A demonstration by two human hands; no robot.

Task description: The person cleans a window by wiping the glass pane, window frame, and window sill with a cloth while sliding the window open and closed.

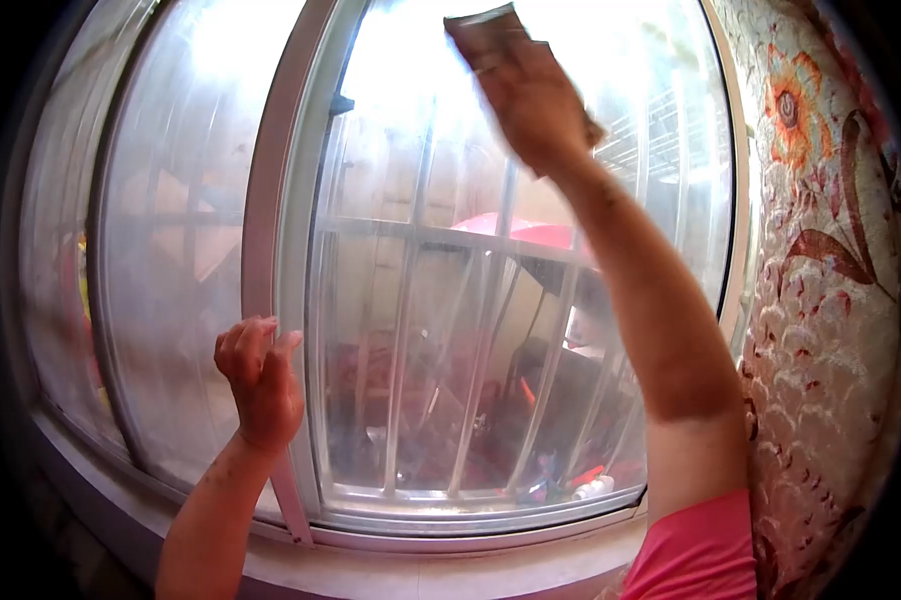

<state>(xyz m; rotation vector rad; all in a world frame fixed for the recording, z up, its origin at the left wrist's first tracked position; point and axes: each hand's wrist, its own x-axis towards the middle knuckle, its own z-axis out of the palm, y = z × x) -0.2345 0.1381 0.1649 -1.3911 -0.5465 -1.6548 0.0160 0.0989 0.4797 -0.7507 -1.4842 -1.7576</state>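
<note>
High on the right window pane point(370, 190), my right hand point(540, 110) is pressed toward the glass with a folded dark cloth point(482, 28) under its fingers. The cloth's pale edge sticks out past the fingertips, and a bit of it shows by the wrist. My left hand point(260, 385) is raised in front of the upright window frame point(278, 210). Its fingers are loosely bent, the thumb stands apart, and I see nothing in it. Whether it touches the frame I cannot tell. The glass looks hazy and streaked.
A flowered curtain point(800, 330) hangs along the right side. The window sill point(420, 575) runs below the panes. Upright bars point(400, 370) stand behind the glass, with a pink umbrella-like shape point(530, 230) beyond. Another pane point(175, 250) lies to the left.
</note>
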